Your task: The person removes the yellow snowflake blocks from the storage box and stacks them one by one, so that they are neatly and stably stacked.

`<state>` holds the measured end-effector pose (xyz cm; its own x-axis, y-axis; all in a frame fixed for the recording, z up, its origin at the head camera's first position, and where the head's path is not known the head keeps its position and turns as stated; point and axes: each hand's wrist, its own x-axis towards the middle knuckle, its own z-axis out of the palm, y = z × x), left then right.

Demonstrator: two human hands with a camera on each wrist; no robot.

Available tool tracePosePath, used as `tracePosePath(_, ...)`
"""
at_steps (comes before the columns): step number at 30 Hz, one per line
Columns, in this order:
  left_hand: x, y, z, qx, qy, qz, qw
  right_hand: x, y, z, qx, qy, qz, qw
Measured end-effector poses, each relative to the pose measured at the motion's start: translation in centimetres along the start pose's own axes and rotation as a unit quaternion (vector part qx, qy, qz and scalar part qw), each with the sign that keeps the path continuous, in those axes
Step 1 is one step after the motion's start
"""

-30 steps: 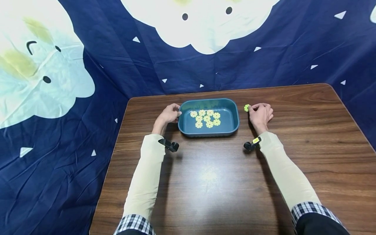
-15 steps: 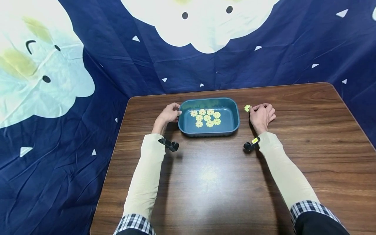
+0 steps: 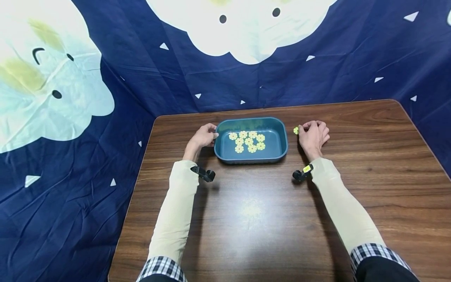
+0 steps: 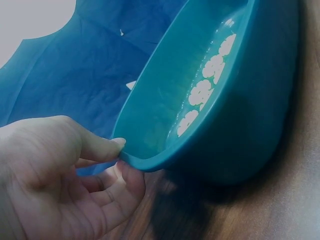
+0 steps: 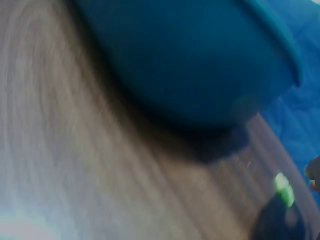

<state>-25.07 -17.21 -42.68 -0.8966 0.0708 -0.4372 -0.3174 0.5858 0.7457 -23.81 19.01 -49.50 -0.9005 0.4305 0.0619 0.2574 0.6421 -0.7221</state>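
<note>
A teal rectangular basin (image 3: 250, 161) sits on the wooden table, with several pale yellow flower-shaped pieces (image 3: 249, 141) lying on its floor. At its left end, my left hand (image 3: 202, 138) pinches the rim between thumb and fingers. The left wrist view shows the thumb (image 4: 102, 148) on the rim's inner side and curled fingers (image 4: 122, 187) outside. To the right of the basin, my right hand (image 3: 313, 138) holds a yellow-green flower-shaped piece (image 3: 296, 130) at its fingertips. That piece (image 5: 284, 189) appears beyond the basin's end in the right wrist view, where most of the hand is cut off.
The brown table (image 3: 253, 219) extends toward me and to both sides. A dark blue cloth (image 3: 225, 82) with white cloud shapes hangs behind and to the left. Small black wrist cameras (image 3: 203, 174) are strapped on both sleeves.
The right hand shifts only slightly, and the flower piece at its fingertips changes its tilt a little. The left hand and the basin stay in place.
</note>
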Motion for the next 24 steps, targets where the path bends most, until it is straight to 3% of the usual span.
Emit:
tracePosePath(13,-0.2,0.0,0.0,0.001,0.000,0.001,1.0000,-0.9,-5.0,-0.9,0.074,-0.003,-0.078,0.9942)
tracePosePath(24,-0.3,0.0,0.0,-0.003,-0.002,0.000,1.0000,-2.1,-7.5,-0.8,0.112,-0.039,-0.143,0.9826)
